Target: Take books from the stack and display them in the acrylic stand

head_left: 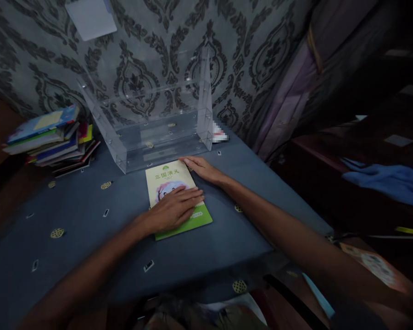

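On a desk (99, 247) draped in blue-grey, pineapple-patterned cloth (237, 160), a thin cream-and-green paperback book (162, 184) lies flat, its long axis pointing away from the person toward a transparent plastic rack (205, 110) just beyond. The left hand (174, 208) lies palm-down across the cover, gripping nothing. The right hand (203, 167) touches the far right corner, fingers extended; whether it pinches cannot be told. Grey wallpaper (168, 23) shows through the rack.

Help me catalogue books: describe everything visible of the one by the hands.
The thin, papery book lies closed and flat on the tablecloth, before a clear rack. It is cream above, green below, with Chinese characters above a pink and blue picture, partly hidden. The left hand rests across it; the right hand touches its top right corner.
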A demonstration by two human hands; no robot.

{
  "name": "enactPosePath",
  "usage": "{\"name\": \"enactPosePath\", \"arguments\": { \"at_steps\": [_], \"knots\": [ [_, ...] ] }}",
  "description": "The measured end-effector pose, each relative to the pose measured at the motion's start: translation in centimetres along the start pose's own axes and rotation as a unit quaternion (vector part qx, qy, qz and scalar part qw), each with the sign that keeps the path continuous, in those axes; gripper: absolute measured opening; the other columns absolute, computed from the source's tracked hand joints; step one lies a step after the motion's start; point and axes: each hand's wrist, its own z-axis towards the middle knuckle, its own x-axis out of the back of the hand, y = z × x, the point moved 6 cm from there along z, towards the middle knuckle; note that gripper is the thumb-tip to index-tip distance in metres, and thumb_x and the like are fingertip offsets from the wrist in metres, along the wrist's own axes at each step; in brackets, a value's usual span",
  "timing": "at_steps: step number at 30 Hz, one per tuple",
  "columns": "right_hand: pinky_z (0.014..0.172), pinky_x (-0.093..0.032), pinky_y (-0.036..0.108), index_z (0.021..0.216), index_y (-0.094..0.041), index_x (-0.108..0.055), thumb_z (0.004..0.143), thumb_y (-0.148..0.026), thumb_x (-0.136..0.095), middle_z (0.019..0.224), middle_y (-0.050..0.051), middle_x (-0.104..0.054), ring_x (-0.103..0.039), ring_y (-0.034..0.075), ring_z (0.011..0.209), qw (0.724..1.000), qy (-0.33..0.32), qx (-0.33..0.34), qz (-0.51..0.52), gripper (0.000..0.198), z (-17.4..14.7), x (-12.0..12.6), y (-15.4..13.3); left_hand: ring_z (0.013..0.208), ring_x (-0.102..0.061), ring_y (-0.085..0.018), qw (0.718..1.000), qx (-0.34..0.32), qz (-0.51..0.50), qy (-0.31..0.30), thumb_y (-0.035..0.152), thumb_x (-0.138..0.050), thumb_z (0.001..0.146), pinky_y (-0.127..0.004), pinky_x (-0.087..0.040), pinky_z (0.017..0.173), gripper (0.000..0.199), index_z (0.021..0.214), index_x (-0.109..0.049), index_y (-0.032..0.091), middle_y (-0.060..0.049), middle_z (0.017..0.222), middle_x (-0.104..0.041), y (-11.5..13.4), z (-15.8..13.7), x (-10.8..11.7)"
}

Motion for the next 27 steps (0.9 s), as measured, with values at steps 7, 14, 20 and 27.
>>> {"name": "enactPosePath", "arguments": {
  "at_steps": [7,14,20,27],
  "knots": [
    [0.114,-0.042,0.051,0.122,-0.026,-0.072,0.097,-0.059,-0.046,0.129,0.006,-0.071,-0.062,0.028,0.125,1.0,0.0,0.009,-0.012,0.048,-0.1,0.0,-0.2,0.15,-0.034,-0.019,0.996,0.071,0.04,0.024,0.036,-0.034,0.106,-0.045,-0.027,0.124,0.047,0.149,-0.044,0.019,-0.01,0.158,-0.043,-2.8,0.9,0.2],
    [0.115,-0.041,0.049,0.125,-0.028,-0.07,0.099,-0.058,-0.043,0.134,0.005,-0.068,-0.061,0.025,0.127,0.999,-0.002,0.013,-0.039,0.048,0.0,-0.1,0.3,0.149,-0.035,-0.022,0.986,0.144,0.052,0.068,0.04,-0.035,0.105,-0.046,-0.027,0.123,0.051,0.148,-0.045,0.015,-0.013,0.157,-0.042,-7.0,-0.3,1.2],
    [0.113,-0.044,0.048,0.126,-0.029,-0.069,0.099,-0.061,-0.042,0.135,0.004,-0.068,-0.061,0.026,0.127,0.998,-0.003,0.002,-0.06,0.05,-0.1,-0.1,0.2,0.149,-0.035,-0.024,0.972,0.202,0.023,0.114,0.039,-0.028,0.105,-0.048,-0.029,0.123,0.054,0.147,-0.046,0.011,-0.015,0.157,-0.043,-11.1,-4.2,2.2],
    [0.113,-0.043,0.049,0.131,-0.023,-0.065,0.101,-0.048,-0.043,0.14,0.008,-0.064,-0.059,0.026,0.13,0.994,-0.02,0.04,-0.098,0.045,-0.6,-0.5,-0.4,0.148,-0.037,-0.027,0.966,0.211,-0.007,0.148,0.051,-0.029,0.105,-0.05,-0.032,0.122,0.061,0.145,-0.051,0.011,-0.015,0.154,-0.047,-11.4,-7.4,3.0]
  ]
}}
